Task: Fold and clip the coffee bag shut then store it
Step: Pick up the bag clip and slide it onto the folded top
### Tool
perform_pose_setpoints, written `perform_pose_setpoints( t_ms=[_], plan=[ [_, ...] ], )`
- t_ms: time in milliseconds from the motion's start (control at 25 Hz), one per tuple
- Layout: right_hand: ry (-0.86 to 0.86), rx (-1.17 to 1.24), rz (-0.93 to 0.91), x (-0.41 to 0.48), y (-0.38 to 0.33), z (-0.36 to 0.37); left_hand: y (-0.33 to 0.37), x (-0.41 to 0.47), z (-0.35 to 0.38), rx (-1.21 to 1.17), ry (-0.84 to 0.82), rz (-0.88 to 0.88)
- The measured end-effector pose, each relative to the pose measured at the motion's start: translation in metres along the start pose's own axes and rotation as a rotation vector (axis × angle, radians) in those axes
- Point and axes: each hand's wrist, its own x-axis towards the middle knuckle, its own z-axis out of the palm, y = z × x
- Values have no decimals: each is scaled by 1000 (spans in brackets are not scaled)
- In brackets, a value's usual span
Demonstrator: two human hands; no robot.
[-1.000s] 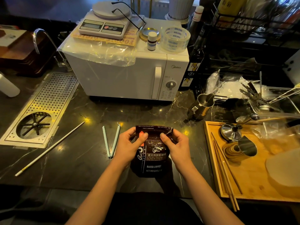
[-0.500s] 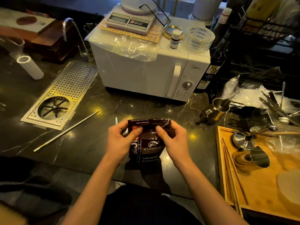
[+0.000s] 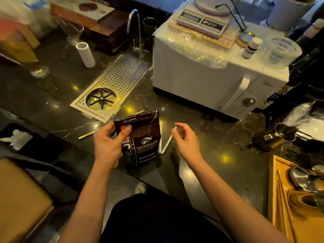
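Left hand [image 3: 107, 144] fingers [image 3: 125, 129] pinch bag [image 3: 145, 134] at its fold; foil likely light, crinkly, springy. Right hand [image 3: 185, 139] curled at clip [image 3: 165, 144]; grasp unclear.

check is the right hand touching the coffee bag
Apart. Head view: counter shows between the right hand and the coffee bag; only the left hand grips it.

Coffee bag [image 3: 143, 137]: left edge hidden under left hand [image 3: 107, 146]. Bag clip [image 3: 166, 142]: one arm partly behind it. Wooden tray [image 3: 271, 190]: cut by right edge.
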Motion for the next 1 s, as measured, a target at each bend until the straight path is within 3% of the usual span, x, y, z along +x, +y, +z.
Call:
perform_pose_setpoints(
  t_ms=[240,560,680,1000],
  plan=[
    [-136,-616,86,10,34,32,-5,21,-18,-5,81,-20],
    [-165,-846,93,6,42,41,-20,32,-16,2,59,-30],
    [-135,-767,73,9,46,37,-20,34,-9,-6,53,-40],
    [97,-101,52,6,41,-40,-19,30,50,31,-105,-65]
  ],
)
